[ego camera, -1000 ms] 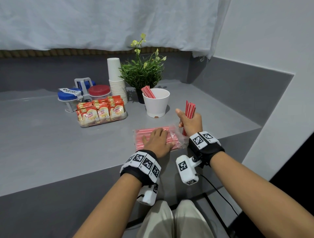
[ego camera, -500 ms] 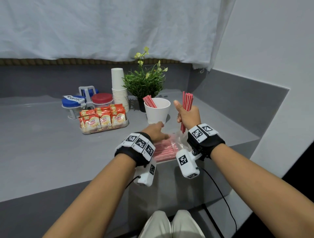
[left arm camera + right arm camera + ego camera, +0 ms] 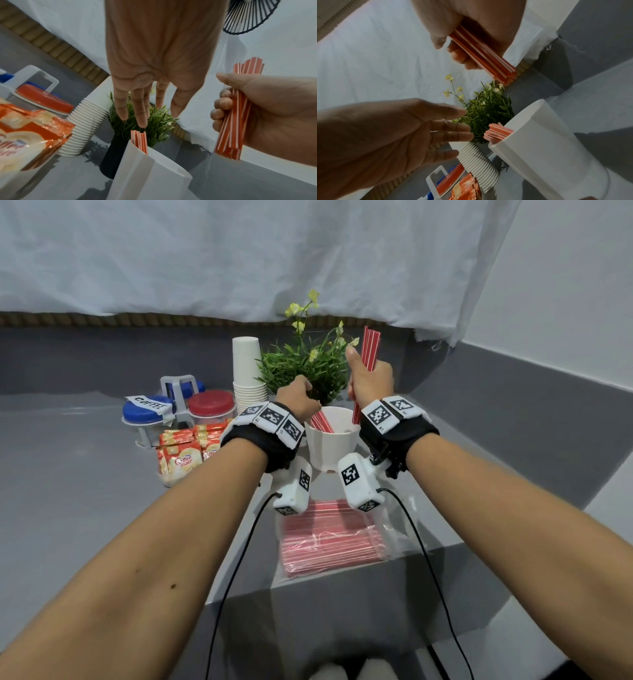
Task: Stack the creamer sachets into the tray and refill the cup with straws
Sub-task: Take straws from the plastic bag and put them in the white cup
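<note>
My right hand (image 3: 371,380) grips a bundle of red-and-white straws (image 3: 369,348) upright above the white cup (image 3: 329,447), their lower ends just over its rim. The same bundle (image 3: 235,121) shows in the left wrist view, fingers curled round it. Several straws (image 3: 320,421) lean inside the cup at its left. My left hand (image 3: 297,398) hovers over the cup's left rim with straight fingers (image 3: 137,108), holding nothing. Creamer sachets (image 3: 181,455) stand stacked in a clear tray left of the cup, partly hidden by my left wrist.
An open plastic bag of straws (image 3: 329,537) lies at the counter's front edge. Behind the cup stand a potted plant (image 3: 305,364), a stack of paper cups (image 3: 247,374), and lidded jars in a rack (image 3: 178,405). A grey wall bounds the right side.
Both hands moved away from the straw bag and forward to the cup. The right hand carried its straw bundle up over the cup; the left left the bag and reached the cup's rim.
</note>
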Motion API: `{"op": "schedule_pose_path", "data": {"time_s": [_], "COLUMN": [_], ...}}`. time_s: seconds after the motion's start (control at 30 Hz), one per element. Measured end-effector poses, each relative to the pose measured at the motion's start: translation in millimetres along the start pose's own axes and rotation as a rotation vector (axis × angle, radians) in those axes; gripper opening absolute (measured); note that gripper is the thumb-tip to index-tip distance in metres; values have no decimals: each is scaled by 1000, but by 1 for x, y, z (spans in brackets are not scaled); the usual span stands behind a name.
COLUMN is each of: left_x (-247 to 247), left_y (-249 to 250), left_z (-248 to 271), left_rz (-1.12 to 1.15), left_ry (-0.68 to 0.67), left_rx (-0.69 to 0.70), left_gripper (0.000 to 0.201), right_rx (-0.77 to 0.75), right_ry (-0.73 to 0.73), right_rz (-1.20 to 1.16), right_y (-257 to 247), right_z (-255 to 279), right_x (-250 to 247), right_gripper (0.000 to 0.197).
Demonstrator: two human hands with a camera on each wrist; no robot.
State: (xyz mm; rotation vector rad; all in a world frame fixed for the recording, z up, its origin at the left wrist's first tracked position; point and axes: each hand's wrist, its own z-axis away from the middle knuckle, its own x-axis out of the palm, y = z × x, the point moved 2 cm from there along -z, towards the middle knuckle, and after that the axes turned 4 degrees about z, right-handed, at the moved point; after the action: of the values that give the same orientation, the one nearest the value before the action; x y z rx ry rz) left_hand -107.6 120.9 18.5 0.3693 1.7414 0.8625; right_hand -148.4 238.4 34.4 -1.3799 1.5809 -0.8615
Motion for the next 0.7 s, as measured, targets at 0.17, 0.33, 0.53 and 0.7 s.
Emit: {"op": "schedule_pose_path", "data": {"time_s": [0.17, 0.33, 0.53, 0.7], "left_x": [11, 28, 35, 34], "left_y": [-22, -45, -64, -67], "left_z": [-37, -64, -80, -77], "left_rz": [-10, 163, 316, 688], "left_ry": [37, 51, 114, 95], "left_rx": [-65, -62, -22, -161], "left_gripper": [47, 22, 29, 46], "right_rx": [161, 147, -11, -35], "right_ry": [12, -119, -412, -495], "right_rz": [-14, 89, 471, 597], "right_y": [30, 62, 79, 81], "right_z": [-26, -37, -32, -32], "right_x": [36, 53, 61, 65], "right_gripper": [26, 35, 43, 39]}}
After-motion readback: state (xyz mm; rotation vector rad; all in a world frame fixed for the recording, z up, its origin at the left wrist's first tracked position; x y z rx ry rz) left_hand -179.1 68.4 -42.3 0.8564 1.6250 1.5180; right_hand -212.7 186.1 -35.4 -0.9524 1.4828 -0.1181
